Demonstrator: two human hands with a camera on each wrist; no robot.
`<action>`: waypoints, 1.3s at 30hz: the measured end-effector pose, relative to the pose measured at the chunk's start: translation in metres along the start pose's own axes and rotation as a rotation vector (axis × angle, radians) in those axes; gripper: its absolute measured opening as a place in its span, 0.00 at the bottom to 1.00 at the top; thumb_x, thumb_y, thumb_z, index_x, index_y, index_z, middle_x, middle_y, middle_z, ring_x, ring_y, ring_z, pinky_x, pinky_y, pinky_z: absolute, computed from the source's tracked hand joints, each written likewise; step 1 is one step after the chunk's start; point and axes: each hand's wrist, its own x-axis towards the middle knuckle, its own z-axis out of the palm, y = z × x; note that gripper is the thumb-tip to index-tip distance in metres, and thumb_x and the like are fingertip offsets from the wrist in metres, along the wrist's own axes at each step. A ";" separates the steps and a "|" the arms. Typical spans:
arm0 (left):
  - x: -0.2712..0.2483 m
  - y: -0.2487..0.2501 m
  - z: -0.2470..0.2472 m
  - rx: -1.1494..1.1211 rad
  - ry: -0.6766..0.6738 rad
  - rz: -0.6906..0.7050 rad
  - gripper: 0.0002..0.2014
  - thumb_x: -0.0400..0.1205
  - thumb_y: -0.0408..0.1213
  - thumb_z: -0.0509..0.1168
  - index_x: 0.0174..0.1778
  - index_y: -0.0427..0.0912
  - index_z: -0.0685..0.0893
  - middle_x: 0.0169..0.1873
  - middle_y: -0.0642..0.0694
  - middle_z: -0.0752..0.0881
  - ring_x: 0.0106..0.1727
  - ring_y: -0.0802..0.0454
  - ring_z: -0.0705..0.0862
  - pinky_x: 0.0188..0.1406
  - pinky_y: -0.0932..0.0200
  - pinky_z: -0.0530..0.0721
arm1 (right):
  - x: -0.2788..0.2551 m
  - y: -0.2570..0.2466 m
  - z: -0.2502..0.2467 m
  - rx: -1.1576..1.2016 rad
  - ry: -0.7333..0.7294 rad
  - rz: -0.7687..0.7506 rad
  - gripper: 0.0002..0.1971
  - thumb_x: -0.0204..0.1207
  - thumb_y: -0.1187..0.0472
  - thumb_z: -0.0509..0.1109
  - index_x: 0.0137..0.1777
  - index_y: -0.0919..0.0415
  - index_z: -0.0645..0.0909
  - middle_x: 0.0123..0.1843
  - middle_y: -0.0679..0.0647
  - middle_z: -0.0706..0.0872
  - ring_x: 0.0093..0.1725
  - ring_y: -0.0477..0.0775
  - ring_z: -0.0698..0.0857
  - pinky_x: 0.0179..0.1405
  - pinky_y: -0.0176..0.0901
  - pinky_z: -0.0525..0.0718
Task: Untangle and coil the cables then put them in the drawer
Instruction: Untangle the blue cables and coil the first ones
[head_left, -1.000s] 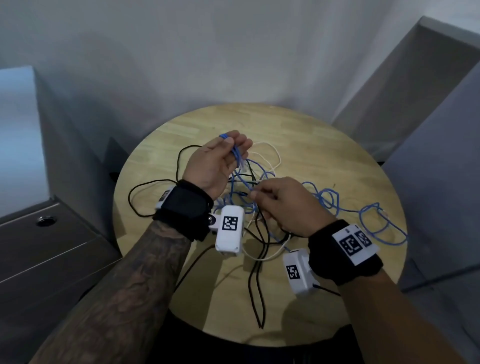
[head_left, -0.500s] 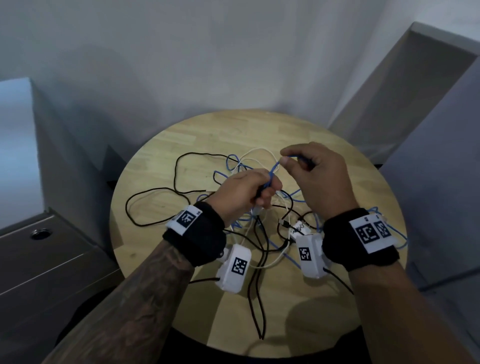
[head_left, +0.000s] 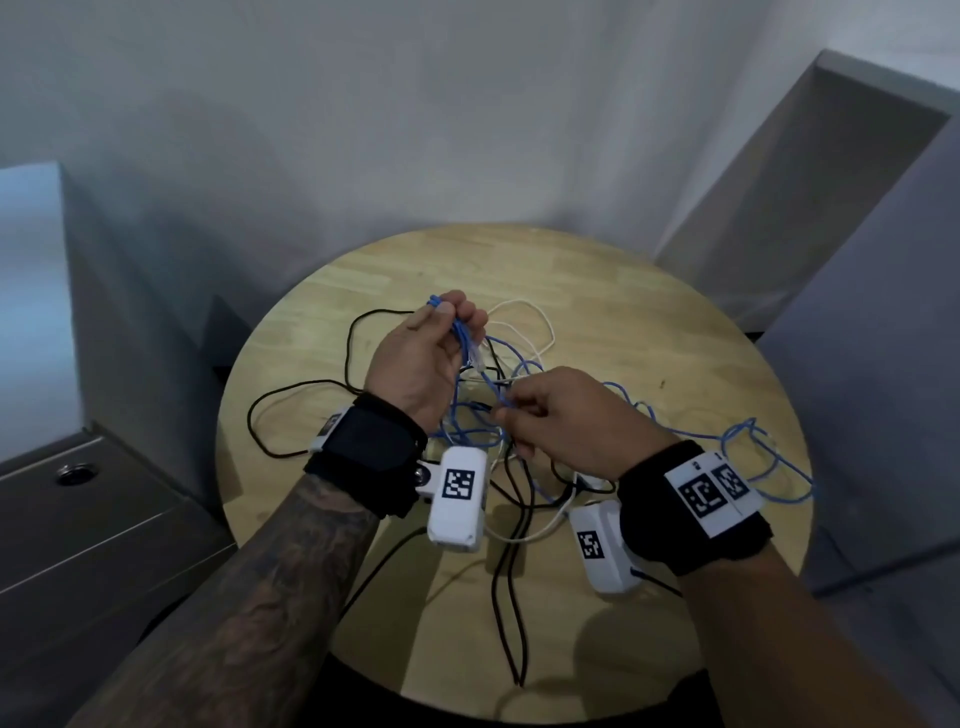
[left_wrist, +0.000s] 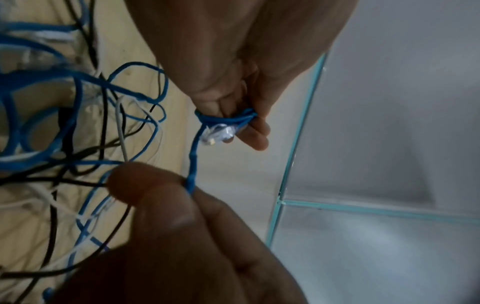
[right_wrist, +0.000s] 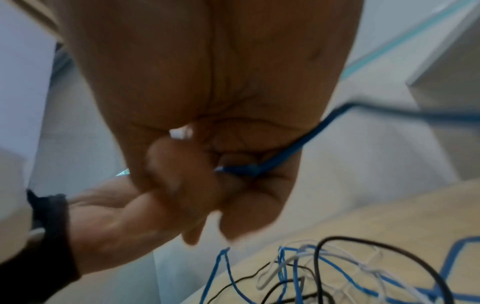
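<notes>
A blue cable (head_left: 462, 338) is looped in several turns round the fingers of my left hand (head_left: 452, 317), which grips the loops above the table. Its clear plug (left_wrist: 218, 133) hangs beside those fingers. One strand runs from the loops down to my right hand (head_left: 506, 410), which pinches it between thumb and finger (left_wrist: 191, 185). In the right wrist view the blue cable (right_wrist: 249, 168) passes through my curled right hand. The rest of the blue cable lies tangled with a black cable (head_left: 519, 670) and a white cable (head_left: 522, 302) on the round wooden table (head_left: 597, 291).
A low grey cabinet (head_left: 104, 519) with a round hole in its top stands left of the table. Grey panels (head_left: 831, 218) rise at the back right. A white wall lies behind. More blue loops (head_left: 769, 467) trail near the table's right edge.
Half a second ago my right hand was raised beside the left hand's fingers with the blue cable. It has dropped back towards me along the strand, and my left hand has lifted with the loops.
</notes>
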 end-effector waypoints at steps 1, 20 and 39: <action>0.000 -0.002 0.000 0.031 0.006 0.026 0.08 0.89 0.28 0.54 0.54 0.33 0.79 0.41 0.44 0.84 0.43 0.50 0.88 0.58 0.56 0.87 | -0.002 -0.002 -0.001 -0.010 -0.031 0.000 0.12 0.84 0.56 0.68 0.43 0.62 0.85 0.30 0.51 0.89 0.24 0.39 0.81 0.31 0.37 0.80; -0.029 -0.003 0.028 0.187 -0.364 -0.401 0.15 0.87 0.37 0.50 0.38 0.41 0.78 0.27 0.50 0.68 0.25 0.56 0.66 0.42 0.57 0.78 | 0.001 0.028 -0.013 0.100 0.471 -0.114 0.14 0.90 0.49 0.58 0.56 0.51 0.85 0.32 0.35 0.79 0.34 0.38 0.77 0.38 0.41 0.75; -0.013 0.003 0.011 0.785 -0.087 0.262 0.08 0.84 0.26 0.64 0.43 0.30 0.87 0.37 0.45 0.88 0.37 0.56 0.86 0.42 0.62 0.84 | -0.022 -0.028 -0.015 0.172 0.399 -0.194 0.12 0.84 0.59 0.70 0.41 0.63 0.86 0.30 0.52 0.79 0.29 0.43 0.74 0.31 0.37 0.72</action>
